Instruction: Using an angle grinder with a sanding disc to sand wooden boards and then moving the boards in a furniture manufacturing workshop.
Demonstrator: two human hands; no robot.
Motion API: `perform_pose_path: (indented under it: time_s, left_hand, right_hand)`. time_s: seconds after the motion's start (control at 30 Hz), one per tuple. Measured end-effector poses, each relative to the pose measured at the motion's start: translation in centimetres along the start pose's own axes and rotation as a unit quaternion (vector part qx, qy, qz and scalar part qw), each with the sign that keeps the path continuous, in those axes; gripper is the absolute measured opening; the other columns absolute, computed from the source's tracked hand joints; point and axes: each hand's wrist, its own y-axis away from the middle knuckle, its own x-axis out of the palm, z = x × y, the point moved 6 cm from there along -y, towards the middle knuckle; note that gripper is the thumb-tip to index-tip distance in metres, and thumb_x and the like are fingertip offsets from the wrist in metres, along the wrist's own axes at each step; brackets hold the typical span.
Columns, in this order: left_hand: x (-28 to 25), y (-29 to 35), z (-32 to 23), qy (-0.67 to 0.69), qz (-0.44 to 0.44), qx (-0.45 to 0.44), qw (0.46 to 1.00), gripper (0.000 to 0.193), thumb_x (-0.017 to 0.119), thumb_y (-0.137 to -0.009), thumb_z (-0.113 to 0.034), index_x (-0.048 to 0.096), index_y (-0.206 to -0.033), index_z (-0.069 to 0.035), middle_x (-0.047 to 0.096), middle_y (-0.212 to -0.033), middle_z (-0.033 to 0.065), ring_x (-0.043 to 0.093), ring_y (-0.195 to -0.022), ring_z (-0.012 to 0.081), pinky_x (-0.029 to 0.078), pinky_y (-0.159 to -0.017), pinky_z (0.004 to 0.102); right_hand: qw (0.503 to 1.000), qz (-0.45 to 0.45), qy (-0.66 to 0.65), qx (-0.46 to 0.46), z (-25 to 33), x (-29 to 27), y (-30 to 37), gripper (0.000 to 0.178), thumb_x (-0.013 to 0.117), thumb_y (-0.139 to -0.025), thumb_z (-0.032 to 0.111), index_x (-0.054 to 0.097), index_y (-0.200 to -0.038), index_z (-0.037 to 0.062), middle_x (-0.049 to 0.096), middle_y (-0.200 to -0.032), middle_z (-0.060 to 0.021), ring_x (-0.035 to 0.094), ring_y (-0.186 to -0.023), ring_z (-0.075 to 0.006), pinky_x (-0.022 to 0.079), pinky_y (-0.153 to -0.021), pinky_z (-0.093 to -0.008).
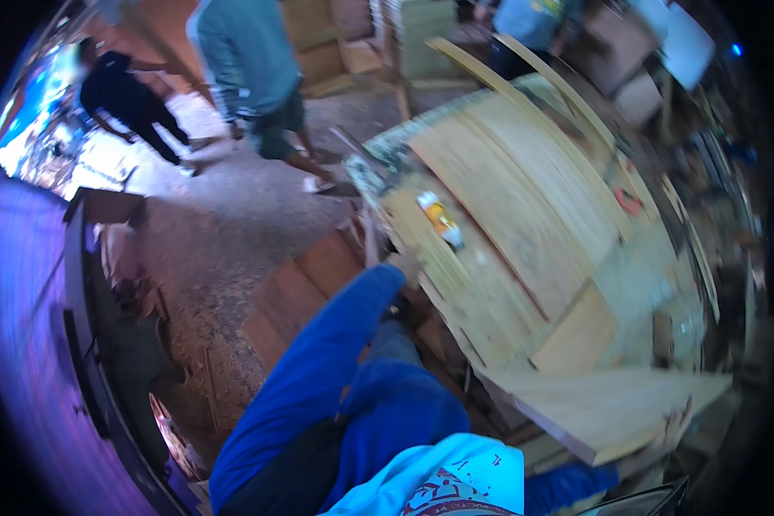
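My right hand (672, 433) grips the far right end of a pale wooden board (602, 408), its fingers over the board's edge. The board lies slanted along the near edge of the workbench (641, 284). My left hand (408, 265), at the end of a blue sleeve, is at the bench's left edge beside narrow wooden strips (443, 262). Blur hides its fingers, so I cannot make out whether it holds anything. Just beyond it lies a white bottle with a yellow-orange label (439, 218). Wide wooden panels (525, 189) cover the middle of the bench.
Two long curved strips (568, 95) run across the bench's far side. A small red item (628, 200) lies at its right. Brown boards (292, 297) lean beside my left arm. Several people, one in a grey-blue top (248, 64), are beyond on the dusty floor (193, 249).
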Motion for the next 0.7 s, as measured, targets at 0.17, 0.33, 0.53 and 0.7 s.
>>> perform_pose_path:
  time_s: [0.17, 0.33, 0.53, 0.7]
  left_hand:
    - [2.9, -4.2, 1.4, -0.040, -0.020, 0.034, 0.998, 0.067, 0.064, -0.077, -0.021, 0.052, -0.143, -0.017, 0.020, -0.162, 0.0249, 0.025, -0.149, 0.0423, 0.039, -0.113, 0.0520]
    - [0.1, -1.3, -1.3, -0.001, 0.007, 0.027, 1.000, 0.057, 0.061, -0.084, -0.025, 0.055, -0.138, -0.011, 0.019, -0.159, 0.0325, 0.021, -0.148, 0.0476, 0.031, -0.118, 0.0505]
    - [0.5, -1.6, -0.1, 0.020, 0.003, 0.043, 0.999, 0.048, 0.061, -0.085, -0.031, 0.061, -0.130, -0.012, 0.023, -0.152, 0.0403, 0.026, -0.143, 0.0551, 0.030, -0.118, 0.0525]
    - [-1.1, -1.6, -1.3, 0.008, 0.009, 0.050, 0.999, 0.046, 0.061, -0.085, -0.032, 0.063, -0.126, -0.011, 0.031, -0.149, 0.0369, 0.033, -0.139, 0.0537, 0.033, -0.116, 0.0522]
  right_hand:
    - [0.999, -0.001, -0.008, -0.034, 0.1, -0.9, 0.7, 0.039, 0.040, -0.105, 0.014, 0.055, -0.132, -0.0100, 0.049, -0.146, -0.0136, 0.057, -0.104, -0.0159, 0.047, -0.089, -0.0262]
    - [0.972, -0.095, -0.164, 0.136, 1.8, -0.9, 2.1, 0.031, 0.040, -0.104, 0.012, 0.062, -0.096, -0.0080, 0.050, -0.143, -0.0209, 0.054, -0.084, -0.0122, 0.048, -0.077, -0.0238]
    - [0.975, -0.068, -0.171, 0.122, 3.0, -0.3, 1.8, 0.044, 0.043, -0.102, 0.016, 0.048, -0.141, -0.0043, 0.052, -0.130, -0.0115, 0.055, -0.096, -0.0122, 0.048, -0.082, -0.0251]
    - [0.947, -0.065, -0.244, 0.198, 1.9, -0.6, 2.9, 0.045, 0.045, -0.103, 0.020, 0.048, -0.143, -0.0008, 0.053, -0.109, -0.0023, 0.051, -0.094, -0.0085, 0.044, -0.081, -0.0235]
